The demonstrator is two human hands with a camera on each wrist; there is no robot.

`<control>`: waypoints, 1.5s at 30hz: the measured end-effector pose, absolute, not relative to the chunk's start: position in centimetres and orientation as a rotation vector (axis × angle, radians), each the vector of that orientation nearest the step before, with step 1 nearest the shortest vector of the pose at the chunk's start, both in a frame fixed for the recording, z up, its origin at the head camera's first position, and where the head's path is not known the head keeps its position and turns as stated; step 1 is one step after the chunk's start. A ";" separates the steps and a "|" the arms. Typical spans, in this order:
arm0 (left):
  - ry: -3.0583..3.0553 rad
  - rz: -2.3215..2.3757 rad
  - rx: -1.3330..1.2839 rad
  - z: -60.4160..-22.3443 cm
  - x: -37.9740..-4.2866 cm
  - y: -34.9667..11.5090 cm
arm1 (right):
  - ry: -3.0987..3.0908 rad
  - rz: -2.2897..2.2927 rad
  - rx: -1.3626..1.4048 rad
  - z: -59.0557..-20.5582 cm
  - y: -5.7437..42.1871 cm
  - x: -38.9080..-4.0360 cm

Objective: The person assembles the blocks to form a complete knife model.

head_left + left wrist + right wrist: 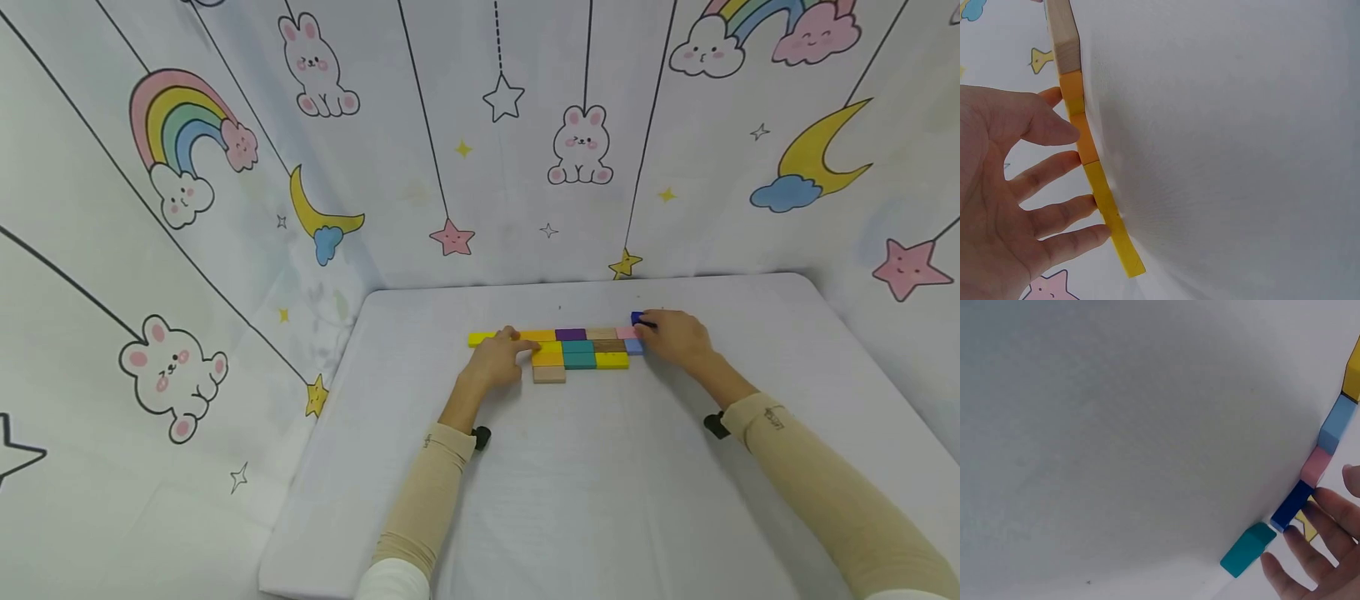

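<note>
Flat coloured wooden blocks lie side by side in rows on the table. My left hand point(493, 364) rests at the left end of them, its fingers spread along a yellow block point(1113, 225) and an orange block point(1085, 137). Its index finger reaches over a yellow block point(550, 347) in the second row. At the right end, my right hand point(678, 335) touches a dark blue block point(1292, 506) with extended fingertips; the thumb stands apart. Beside that lies a pink block point(1317, 465). A teal block point(1247, 550) sits near the little finger, hidden in the head view.
A white cloth covers the table point(585, 483). Behind and at the left hangs a cloth wall point(525, 192) printed with rabbits, stars and moons. A natural wood block point(549, 375) lies lowest in the group, at the near side.
</note>
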State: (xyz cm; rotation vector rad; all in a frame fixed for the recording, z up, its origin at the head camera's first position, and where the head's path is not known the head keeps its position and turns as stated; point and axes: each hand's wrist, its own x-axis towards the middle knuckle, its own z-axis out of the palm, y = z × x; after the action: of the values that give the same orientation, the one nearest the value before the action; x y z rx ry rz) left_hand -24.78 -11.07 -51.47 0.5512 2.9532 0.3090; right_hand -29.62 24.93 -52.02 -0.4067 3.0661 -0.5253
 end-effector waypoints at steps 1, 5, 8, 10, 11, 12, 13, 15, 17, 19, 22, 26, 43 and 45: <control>2.955 0.308 0.552 -51.5 -24.8 -11.1 | 3.066 -0.526 -0.407 -52.0 25.1 -29.6; 2.958 0.291 0.549 -51.6 -24.9 -11.0 | 3.064 -0.532 -0.411 -52.0 25.6 -29.5; 2.952 0.289 0.543 -51.6 -24.8 -10.9 | 3.068 -0.533 -0.407 -52.1 26.0 -29.4; 2.947 0.295 0.537 -51.5 -24.8 -10.9 | 3.073 -0.536 -0.408 -52.2 26.4 -29.4; 2.947 0.298 0.538 -51.5 -24.8 -10.9 | 3.076 -0.534 -0.409 -52.2 26.5 -29.3; 2.947 0.300 0.536 -51.4 -24.7 -10.9 | 3.083 -0.534 -0.409 -52.2 26.6 -29.2; 2.946 0.303 0.534 -51.4 -24.7 -10.8 | 3.090 -0.529 -0.411 -52.2 26.7 -29.2; 2.948 0.299 0.535 -51.3 -24.7 -10.8 | 3.104 -0.512 -0.419 -52.1 26.8 -29.1; 2.949 0.295 0.538 -51.3 -24.6 -10.8 | 3.116 -0.490 -0.428 -52.1 26.9 -29.0; 2.948 0.290 0.537 -51.2 -24.6 -10.8 | 3.125 -0.473 -0.432 -52.2 27.1 -29.0; 2.948 0.289 0.538 -51.3 -24.6 -10.8 | 3.133 -0.464 -0.436 -52.3 27.3 -28.8; 2.948 0.298 0.537 -51.5 -24.7 -10.9 | 3.143 -0.464 -0.432 -52.2 27.4 -28.4; 2.956 0.270 0.544 -51.5 -24.9 -10.9 | 3.127 -0.497 -0.420 -52.2 28.1 -27.4; 2.950 0.270 0.543 -51.5 -24.9 -10.9 | 3.124 -0.492 -0.417 -52.3 28.2 -27.3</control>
State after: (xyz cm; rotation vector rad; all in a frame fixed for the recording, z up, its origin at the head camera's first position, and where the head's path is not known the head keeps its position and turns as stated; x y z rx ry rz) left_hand -24.86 -10.95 -51.55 0.5427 2.9502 0.2701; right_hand -27.33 28.18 -52.28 -0.4166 3.1242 -0.4923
